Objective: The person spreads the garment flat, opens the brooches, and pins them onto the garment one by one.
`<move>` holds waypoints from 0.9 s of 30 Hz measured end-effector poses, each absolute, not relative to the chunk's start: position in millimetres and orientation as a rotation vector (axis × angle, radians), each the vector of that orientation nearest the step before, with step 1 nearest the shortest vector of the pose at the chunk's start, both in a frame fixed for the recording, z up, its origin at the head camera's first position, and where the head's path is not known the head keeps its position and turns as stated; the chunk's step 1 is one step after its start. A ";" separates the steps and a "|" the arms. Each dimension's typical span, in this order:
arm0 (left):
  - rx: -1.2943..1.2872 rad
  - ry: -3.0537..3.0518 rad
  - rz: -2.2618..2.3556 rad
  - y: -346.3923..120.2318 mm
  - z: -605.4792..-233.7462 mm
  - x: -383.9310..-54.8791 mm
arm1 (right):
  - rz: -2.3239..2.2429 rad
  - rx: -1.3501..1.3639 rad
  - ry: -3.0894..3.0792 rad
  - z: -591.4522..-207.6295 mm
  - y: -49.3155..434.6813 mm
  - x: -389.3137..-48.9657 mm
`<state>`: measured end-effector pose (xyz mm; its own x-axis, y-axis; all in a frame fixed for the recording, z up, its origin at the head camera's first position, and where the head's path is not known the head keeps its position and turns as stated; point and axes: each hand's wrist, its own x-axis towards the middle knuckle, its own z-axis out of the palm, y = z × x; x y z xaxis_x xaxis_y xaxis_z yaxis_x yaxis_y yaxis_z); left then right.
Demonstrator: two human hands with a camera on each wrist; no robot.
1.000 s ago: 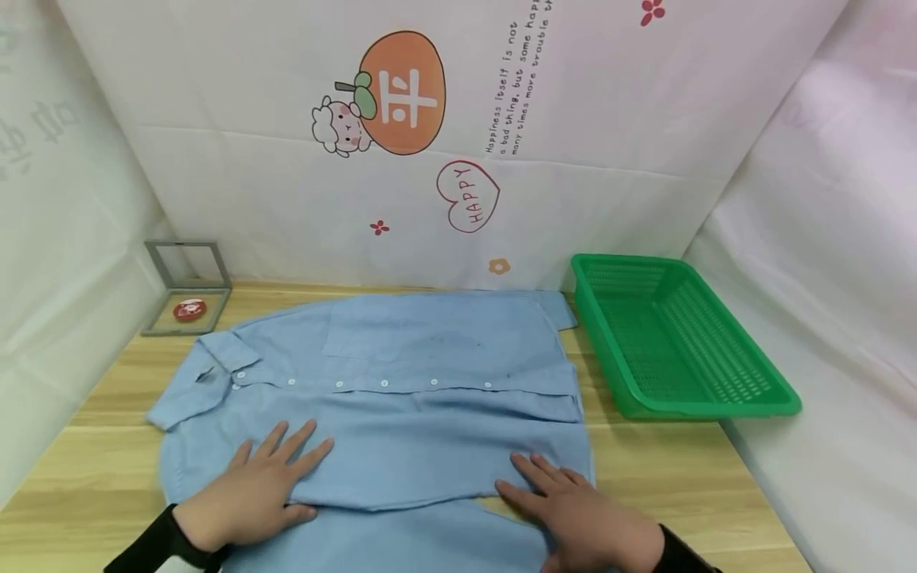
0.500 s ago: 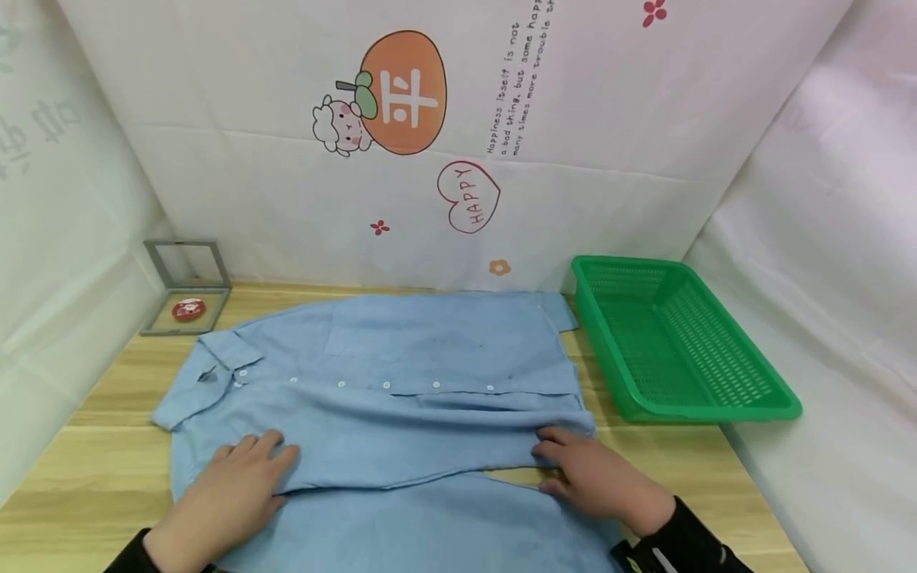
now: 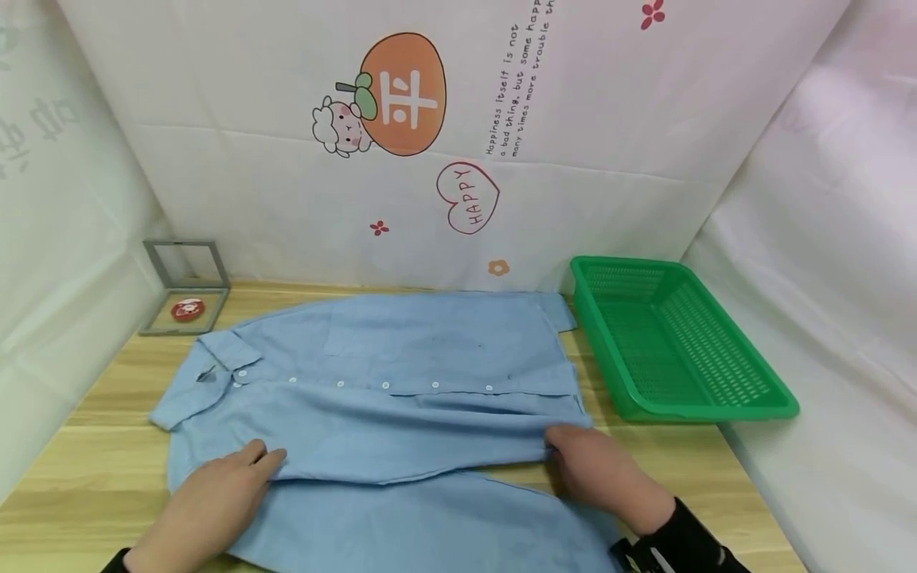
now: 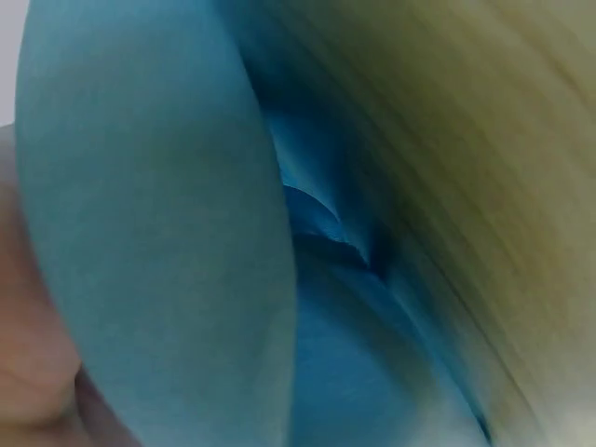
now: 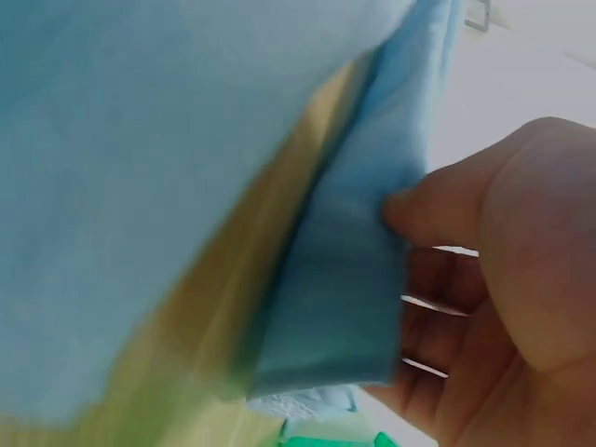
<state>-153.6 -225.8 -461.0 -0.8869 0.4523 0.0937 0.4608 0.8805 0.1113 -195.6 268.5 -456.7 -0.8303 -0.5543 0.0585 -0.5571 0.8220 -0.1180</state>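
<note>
A light blue button-up shirt (image 3: 430, 334) lies on the wooden table with its collar (image 3: 229, 350) to the left and a line of white buttons along its middle. At the near left side my left hand (image 3: 215, 497) grips the shirt with curled fingers, most of which the hand itself hides. My right hand (image 3: 602, 477) pinches the near side of the shirt by its bottom hem; in the right wrist view the thumb presses on a fold of cloth (image 5: 345, 279). A sleeve (image 3: 444, 525) spreads over the table towards me, below the body of the shirt.
A green plastic basket (image 3: 609, 350) stands to the right of the shirt, against the white sheeting. At the back left is an open grey-framed case (image 3: 216, 311) with a red round object (image 3: 188, 310) in it. A printed white sheet (image 3: 286, 207) hangs behind.
Both hands lay spread flat on the shirt; now their fingers are curled on its near side. The left hand has drawn back towards me, and the right hand has moved right to the hem.
</note>
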 end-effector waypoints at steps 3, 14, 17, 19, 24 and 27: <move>-0.746 -2.946 -0.175 -226.9 -461.3 -152.5 | 0.246 0.924 -2.864 -449.7 272.4 -192.2; -0.841 -2.772 -0.192 -243.0 -465.4 -152.6 | 0.244 1.064 -2.611 -416.3 281.0 -173.6; -0.941 -2.746 -0.248 -251.9 -468.6 -153.0 | 0.239 1.185 -2.623 -414.6 283.0 -166.3; -1.010 -2.744 -0.293 -257.8 -470.7 -151.8 | 0.243 1.251 -2.676 -416.8 283.4 -160.4; -1.034 -2.779 -0.280 -266.7 -476.4 -147.9 | 0.283 1.274 -3.004 -430.6 282.9 -146.3; -1.001 -2.775 -0.248 -268.6 -479.4 -147.0 | 0.344 1.171 -3.190 -440.0 282.3 -141.2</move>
